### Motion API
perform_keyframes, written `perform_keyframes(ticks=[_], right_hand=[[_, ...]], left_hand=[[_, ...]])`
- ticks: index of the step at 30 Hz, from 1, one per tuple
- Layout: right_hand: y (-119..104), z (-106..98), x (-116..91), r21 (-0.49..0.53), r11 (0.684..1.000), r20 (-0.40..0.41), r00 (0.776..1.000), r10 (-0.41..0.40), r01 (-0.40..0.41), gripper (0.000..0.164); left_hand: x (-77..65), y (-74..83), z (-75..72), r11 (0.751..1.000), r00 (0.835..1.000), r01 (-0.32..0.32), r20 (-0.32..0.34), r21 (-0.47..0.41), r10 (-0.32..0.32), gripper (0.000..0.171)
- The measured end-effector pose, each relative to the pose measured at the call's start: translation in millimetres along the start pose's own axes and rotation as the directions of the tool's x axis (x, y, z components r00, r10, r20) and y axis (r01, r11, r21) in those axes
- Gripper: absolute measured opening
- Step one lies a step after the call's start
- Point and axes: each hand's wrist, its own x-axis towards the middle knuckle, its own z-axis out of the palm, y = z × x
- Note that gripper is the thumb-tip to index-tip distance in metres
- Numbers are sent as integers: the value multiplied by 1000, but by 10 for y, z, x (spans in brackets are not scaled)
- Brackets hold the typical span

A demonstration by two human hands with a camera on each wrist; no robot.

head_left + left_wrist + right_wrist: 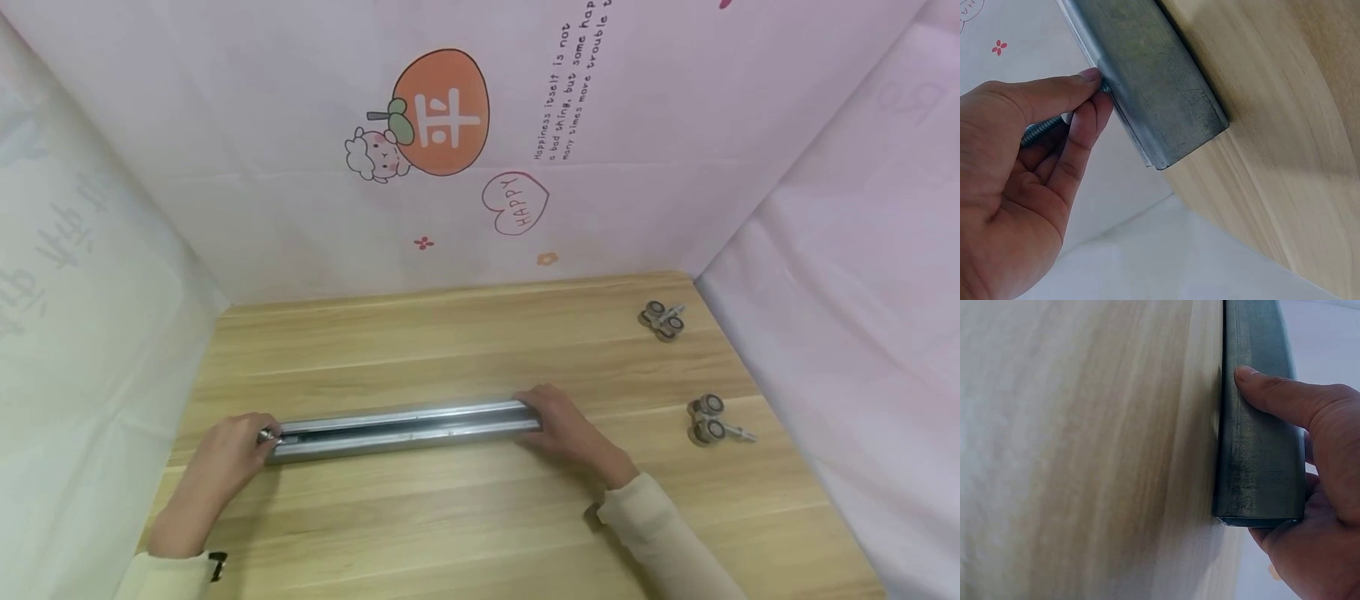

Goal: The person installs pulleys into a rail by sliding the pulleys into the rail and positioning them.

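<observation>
A grey metal track [450,433], a channel with a long slot facing up, lies across the wooden table. At its left end, my left hand [232,458] pinches a threaded bolt [1041,132] between thumb and fingers, right at the slot. The bolt's far end is hidden by the fingers and the track wall. My right hand [566,425] grips the track's other end, its thumb [1279,394] flat along the near side and the fingers behind. Two roller hangers, one farther back [663,321] and one nearer [707,419], lie to the right of that hand.
The wood-grain table [390,533] meets a printed cloth wall [300,225] at the back. White cloth also hangs on the left [97,275] and on the right [862,275].
</observation>
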Motion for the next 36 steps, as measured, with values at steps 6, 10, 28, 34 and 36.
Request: perform_keyframes(ticks=[6,10,28,34,36], right_hand=[[7,10,-7,5,1000,2,1000,9,-9,60],[26,18,-12,5,1000,2,1000,6,-6,60],[43,21,6,-3,1000,3,1000,4,-4,59],[27,10,16,-1,1000,1,1000,0,0,58],[26,11,13,-1,1000,2,1000,-3,3,58]], left_hand=[[-14,-13,-4,1000,1000,8,-10,5,-8,13],[-20,-8,-16,1000,1000,12,-4,4,-12,13],[-30,-25,-23,1000,999,11,-38,1,-11,12],[-48,-44,-15,1000,998,10,-59,-7,-10,12],[-56,-42,-8,1000,997,1,-75,-6,-1,13]])
